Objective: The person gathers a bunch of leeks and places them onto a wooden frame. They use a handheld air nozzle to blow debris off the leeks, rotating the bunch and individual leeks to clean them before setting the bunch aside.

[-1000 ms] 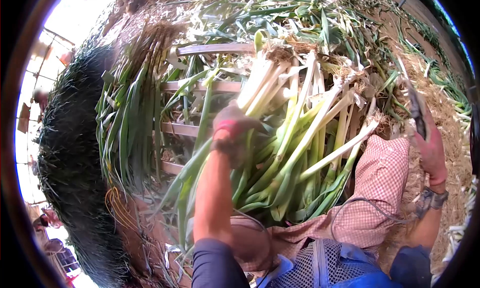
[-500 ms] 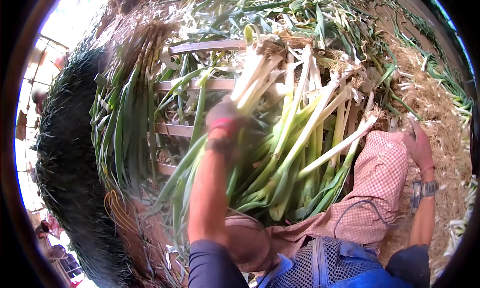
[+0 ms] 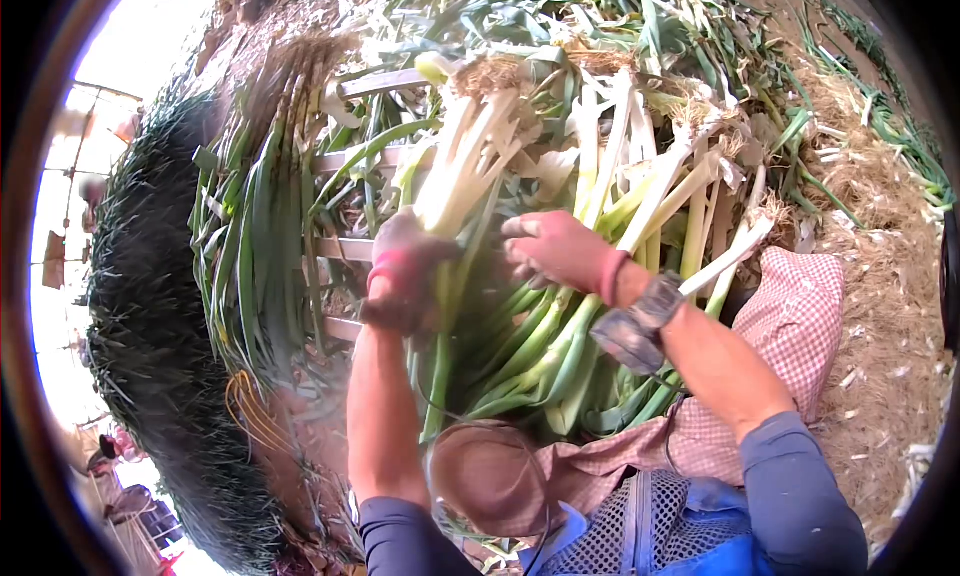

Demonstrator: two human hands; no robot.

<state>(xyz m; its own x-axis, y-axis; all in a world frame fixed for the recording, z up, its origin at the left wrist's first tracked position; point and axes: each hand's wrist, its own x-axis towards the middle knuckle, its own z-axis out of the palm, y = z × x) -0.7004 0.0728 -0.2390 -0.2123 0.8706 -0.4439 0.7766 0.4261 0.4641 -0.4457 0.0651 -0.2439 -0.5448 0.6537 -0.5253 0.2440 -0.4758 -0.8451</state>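
My left hand (image 3: 405, 256), in a glove with a red cuff, is closed around a bunch of leeks (image 3: 470, 151). Their white stems and brown roots point up and away, and the green leaves hang below my wrist. Just to the right is my right hand (image 3: 565, 251), gloved too, fingers stretched toward the bunch and apart, with nothing seen in them. Beneath it a pile of loose leeks (image 3: 640, 216) lies with roots to the back and leaves toward my lap. Motion blurs my left fingers.
Flat metal slats (image 3: 345, 248) of a rack run on the left beside more hanging leeks (image 3: 265, 216). A dark green stack of leaf ends (image 3: 150, 326) rises beyond. Leaf scraps (image 3: 560, 6) cover the back, and root trimmings (image 3: 880, 306) spread at the right.
My right hand has come from beside my right knee to the middle, near the bunch. My left hand has shifted slightly left with the leeks, still gripping them.
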